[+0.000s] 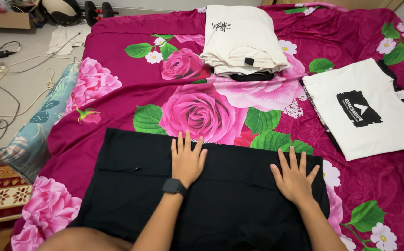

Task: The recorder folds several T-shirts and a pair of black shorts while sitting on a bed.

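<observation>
Left hand [186, 160] and right hand [295, 176] laid flat, fingers spread | black garment [132, 186] pressed | floral bedsheet [132, 74] beneath

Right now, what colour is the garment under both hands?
Plain black garment, both hands flat on it; the head view shows it clearly.

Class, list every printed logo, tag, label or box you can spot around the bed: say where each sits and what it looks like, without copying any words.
Black scrawled print: small, on the top cream shirt of the folded stack.
Black square tag: at that shirt's near edge.
Black brush-stroke patch with white mark: on the white shirt lying at right.
Cardboard box: brown, on the floor, far left corner.
</observation>
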